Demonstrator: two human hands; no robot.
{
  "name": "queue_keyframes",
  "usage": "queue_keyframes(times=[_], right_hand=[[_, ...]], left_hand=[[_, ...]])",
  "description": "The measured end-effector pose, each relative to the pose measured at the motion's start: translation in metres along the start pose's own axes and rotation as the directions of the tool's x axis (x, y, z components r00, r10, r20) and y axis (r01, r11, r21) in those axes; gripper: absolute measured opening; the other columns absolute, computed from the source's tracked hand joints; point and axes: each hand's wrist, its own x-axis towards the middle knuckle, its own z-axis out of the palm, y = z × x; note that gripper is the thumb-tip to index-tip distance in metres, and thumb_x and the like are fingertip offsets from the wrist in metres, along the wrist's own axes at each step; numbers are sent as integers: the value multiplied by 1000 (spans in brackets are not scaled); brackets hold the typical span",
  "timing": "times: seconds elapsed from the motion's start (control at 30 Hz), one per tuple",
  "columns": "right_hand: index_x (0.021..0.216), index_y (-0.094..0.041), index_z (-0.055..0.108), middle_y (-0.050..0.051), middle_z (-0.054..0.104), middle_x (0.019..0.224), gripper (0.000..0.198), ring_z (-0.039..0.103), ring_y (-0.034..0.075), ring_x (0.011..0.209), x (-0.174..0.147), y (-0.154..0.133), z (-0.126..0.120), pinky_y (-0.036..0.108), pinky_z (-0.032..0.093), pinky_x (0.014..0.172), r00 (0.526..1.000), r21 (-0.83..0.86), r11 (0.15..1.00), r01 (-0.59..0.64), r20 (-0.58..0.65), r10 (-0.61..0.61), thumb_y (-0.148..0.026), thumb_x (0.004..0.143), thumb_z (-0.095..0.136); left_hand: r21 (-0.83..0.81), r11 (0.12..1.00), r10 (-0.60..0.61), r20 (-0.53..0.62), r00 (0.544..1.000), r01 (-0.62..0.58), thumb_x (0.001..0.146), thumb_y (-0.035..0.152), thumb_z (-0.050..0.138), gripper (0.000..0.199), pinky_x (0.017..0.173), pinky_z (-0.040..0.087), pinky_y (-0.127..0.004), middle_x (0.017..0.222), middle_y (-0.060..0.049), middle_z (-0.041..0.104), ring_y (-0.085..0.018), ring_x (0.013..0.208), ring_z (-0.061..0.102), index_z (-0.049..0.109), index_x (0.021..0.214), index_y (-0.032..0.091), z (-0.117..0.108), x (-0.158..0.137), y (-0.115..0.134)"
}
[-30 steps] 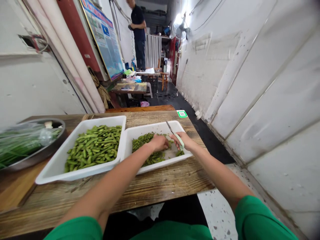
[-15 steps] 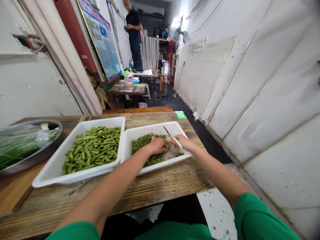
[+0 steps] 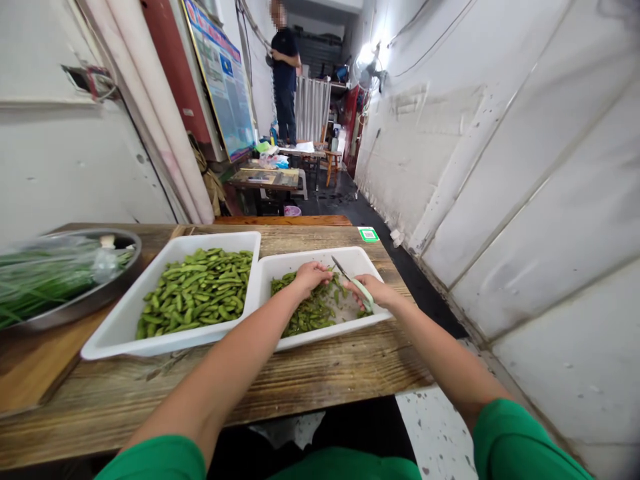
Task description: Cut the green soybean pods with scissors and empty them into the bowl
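Left hand (image 3: 314, 275) was raised from small green pods (image 3: 313, 312) in the white rectangular plastic tray (image 3: 325, 333) beneath both hands; its fingers were pinched, contents indiscernible. Pale-green-handled metal scissors (image 3: 359, 287) were gripped by the right hand (image 3: 378, 291). Pods were judged light, firm, best pinched mid-body.

Pale-handled scissors (image 3: 360, 289) slant over a tray (image 3: 340, 329) of green pods (image 3: 313, 315).

Likely small eatery, tables (image 3: 330, 380), QR sticker (image 3: 369, 234)
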Motion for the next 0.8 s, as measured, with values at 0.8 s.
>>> queue_keyframes(times=[0.8], right_hand=[[62,-16,50,-7,40,36,44,37,6,27,-1,-2,1,18,31,26,997,-280,959,43,-51,-60,-58,64,65]], left_hand=[[-293,943,-156,39,987,161,57,11,75,18,37,29,-16,62,-7,67,-12,53,60,62,69,10,-2,-4,11]])
